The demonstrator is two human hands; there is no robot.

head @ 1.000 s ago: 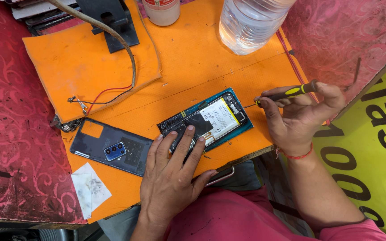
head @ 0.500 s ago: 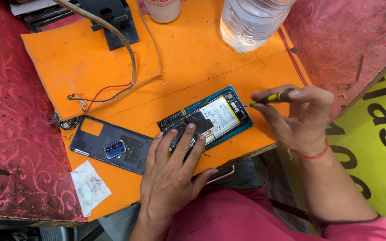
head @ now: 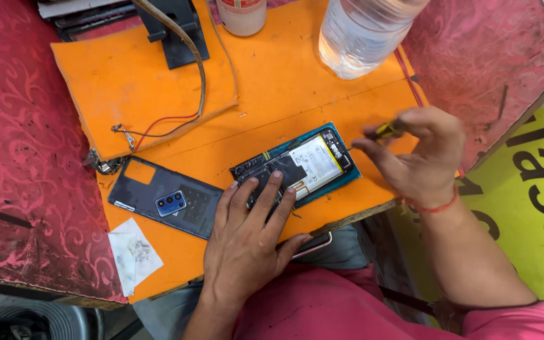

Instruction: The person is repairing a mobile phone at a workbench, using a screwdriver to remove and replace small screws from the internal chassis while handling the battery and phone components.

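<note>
An opened phone (head: 306, 165) with its white battery showing lies on an orange mat (head: 272, 94). My left hand (head: 247, 242) rests flat on the mat, its fingertips pressing the phone's left end. My right hand (head: 420, 154) pinches a small screwdriver (head: 382, 132) with a yellow and black handle; its tip sits at the phone's right end. The phone's dark back cover (head: 165, 198), with a blue camera block, lies apart to the left.
A clear water bottle (head: 363, 34) and a white jar (head: 242, 16) stand at the back. A black stand (head: 174, 31) with a cable and red and black wires (head: 158, 123) sits on a second orange pad. A paper scrap (head: 135, 255) lies front left.
My right hand has moved left and down, bringing the screwdriver tip onto the phone's right end. My left hand has stayed on the phone.
</note>
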